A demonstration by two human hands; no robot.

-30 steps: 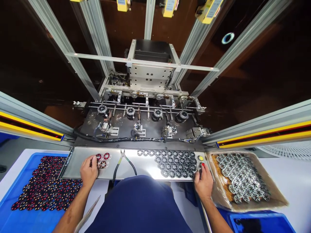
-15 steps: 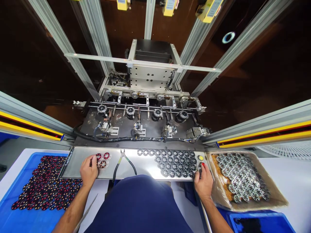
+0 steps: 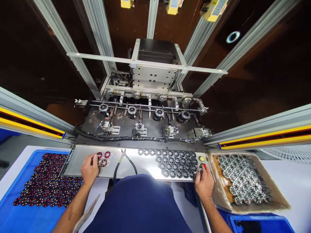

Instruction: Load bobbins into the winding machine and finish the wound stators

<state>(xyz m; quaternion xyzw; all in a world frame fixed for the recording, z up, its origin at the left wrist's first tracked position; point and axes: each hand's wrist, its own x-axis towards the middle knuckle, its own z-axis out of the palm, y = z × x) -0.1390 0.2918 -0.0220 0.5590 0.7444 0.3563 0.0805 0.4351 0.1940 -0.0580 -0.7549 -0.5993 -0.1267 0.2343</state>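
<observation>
Curling by red discs point(image 3: 107, 154) and red button point(image 3: 203, 165), left hand point(image 3: 89, 170) and right hand point(image 3: 204, 183), both grips unclear, labels point(image 3: 174, 4) illegible.

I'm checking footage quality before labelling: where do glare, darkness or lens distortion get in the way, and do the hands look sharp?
In the head view, glare washes out part of the steel tray right of the pliers; the background panels lose nearly all detail; in that same view, wide-angle stretch seems to splay the metal uprights; left hand and right hand look fairly sharp.
</observation>
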